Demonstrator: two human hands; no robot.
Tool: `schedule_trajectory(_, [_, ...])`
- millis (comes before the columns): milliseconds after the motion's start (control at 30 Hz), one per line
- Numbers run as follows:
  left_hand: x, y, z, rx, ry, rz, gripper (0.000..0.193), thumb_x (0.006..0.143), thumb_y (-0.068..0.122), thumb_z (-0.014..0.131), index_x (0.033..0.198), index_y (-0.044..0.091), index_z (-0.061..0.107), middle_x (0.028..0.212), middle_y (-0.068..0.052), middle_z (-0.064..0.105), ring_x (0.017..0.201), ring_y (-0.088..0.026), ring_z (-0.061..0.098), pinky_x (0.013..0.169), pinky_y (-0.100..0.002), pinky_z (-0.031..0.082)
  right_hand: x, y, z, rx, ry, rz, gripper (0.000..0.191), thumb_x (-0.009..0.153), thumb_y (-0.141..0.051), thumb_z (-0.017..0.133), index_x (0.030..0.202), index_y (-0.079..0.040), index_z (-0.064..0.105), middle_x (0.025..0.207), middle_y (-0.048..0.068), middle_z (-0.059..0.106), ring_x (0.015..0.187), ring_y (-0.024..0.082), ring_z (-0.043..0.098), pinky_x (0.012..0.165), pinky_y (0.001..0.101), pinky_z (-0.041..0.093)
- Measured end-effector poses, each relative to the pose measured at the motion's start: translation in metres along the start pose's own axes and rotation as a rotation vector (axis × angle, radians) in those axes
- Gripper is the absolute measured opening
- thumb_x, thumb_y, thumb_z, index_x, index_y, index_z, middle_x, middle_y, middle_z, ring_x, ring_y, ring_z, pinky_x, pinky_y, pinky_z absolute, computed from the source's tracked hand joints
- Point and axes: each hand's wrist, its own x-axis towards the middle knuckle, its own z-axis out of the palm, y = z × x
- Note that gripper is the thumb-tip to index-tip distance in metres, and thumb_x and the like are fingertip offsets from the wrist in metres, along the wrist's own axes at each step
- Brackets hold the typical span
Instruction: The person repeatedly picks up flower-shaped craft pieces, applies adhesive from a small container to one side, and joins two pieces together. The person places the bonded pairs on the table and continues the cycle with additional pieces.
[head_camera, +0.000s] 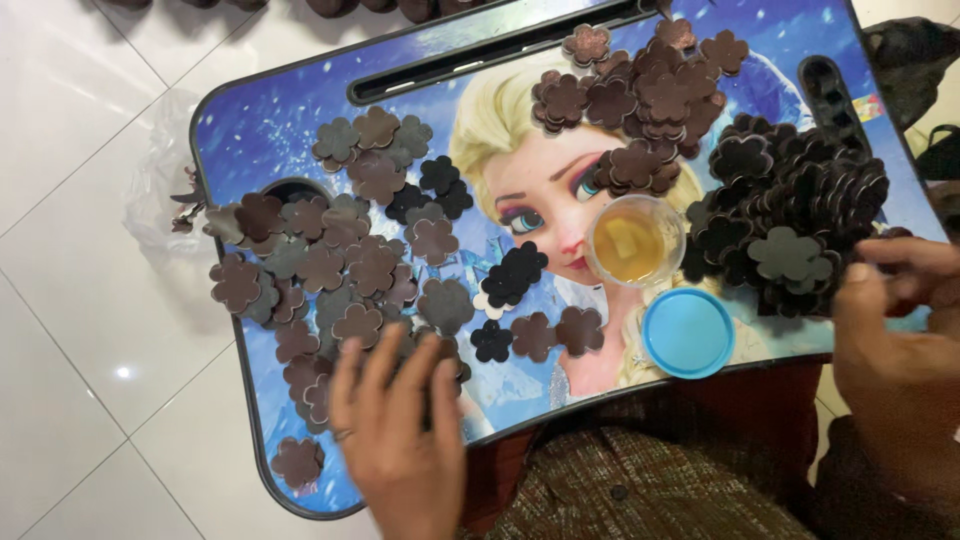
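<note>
From the head view, the left hand (395, 440) lay flat, fingers spread, grip released, pressing on brown flower-shaped cutouts (340, 270) scattered over the left of the picture-printed lap worktop (260, 120). The right hand (895, 330) pinched the edge of a dark flower piece (905, 300) beside the black pile (795, 225). The pieces looked thin, light and bendable, likely best lifted by a petal edge. A small cup of amber glue-like liquid (635, 240) stood near its blue lid (688, 333).
</note>
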Motion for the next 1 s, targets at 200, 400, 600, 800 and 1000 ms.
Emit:
schedule_trajectory(200, [0.012, 0.028, 0.023, -0.031, -0.052, 0.183, 0.025, 0.088, 0.009, 0.078, 0.113, 0.008, 0.075, 0.126, -0.01, 0.068, 0.128, -0.036, 0.056, 0.11, -0.047, 0.044, 0.027, -0.048, 0.001, 0.2, -0.008, -0.327, 0.037, 0.092, -0.012, 0.078, 0.124, 0.0, 0.066, 0.111, 0.019, 0.069, 0.088, 0.02, 0.067, 0.072, 0.0306, 0.054])
schedule_trajectory(400, [0.04, 0.04, 0.04, -0.022, -0.092, 0.189, 0.028, 0.092, 0.015, 0.075, 0.118, 0.003, 0.072, 0.126, -0.013, 0.067, 0.125, -0.034, 0.058, 0.107, -0.046, 0.045, 0.051, -0.094, 0.006, 0.134, -0.195, -0.456, 0.051, 0.073, -0.029, 0.085, 0.118, -0.007, 0.073, 0.135, 0.014, 0.064, 0.128, 0.034, 0.057, 0.109, 0.0471, 0.045])
schedule_trajectory(600, [0.049, 0.051, 0.056, 0.017, -0.167, 0.177, 0.04, 0.087, 0.025, 0.076, 0.119, 0.001, 0.071, 0.127, -0.015, 0.067, 0.122, -0.035, 0.056, 0.103, -0.048, 0.043, 0.071, -0.096, 0.021, 0.071, -0.197, -0.575, 0.064, 0.077, -0.054, 0.079, 0.113, -0.002, 0.072, 0.145, 0.021, 0.055, 0.139, 0.04, 0.045, 0.117, 0.0539, 0.035])
schedule_trajectory(800, [0.049, 0.049, 0.056, 0.01, -0.155, 0.191, 0.029, 0.091, 0.016, 0.072, 0.117, 0.003, 0.074, 0.128, -0.012, 0.069, 0.12, -0.032, 0.059, 0.103, -0.045, 0.046, 0.078, -0.096, 0.025, 0.07, -0.204, -0.602, 0.066, 0.08, -0.056, 0.076, 0.116, -0.002, 0.072, 0.148, 0.023, 0.053, 0.141, 0.043, 0.045, 0.117, 0.0544, 0.034])
schedule_trajectory(1000, [0.041, 0.047, 0.046, -0.24, -0.041, 0.057, 0.026, 0.098, 0.007, 0.068, 0.123, 0.003, 0.072, 0.12, -0.014, 0.074, 0.108, -0.027, 0.073, 0.094, -0.038, 0.057, 0.075, -0.093, 0.022, 0.077, -0.186, -0.578, 0.062, 0.08, -0.057, 0.075, 0.112, -0.004, 0.071, 0.147, 0.022, 0.054, 0.14, 0.044, 0.045, 0.117, 0.0541, 0.036])
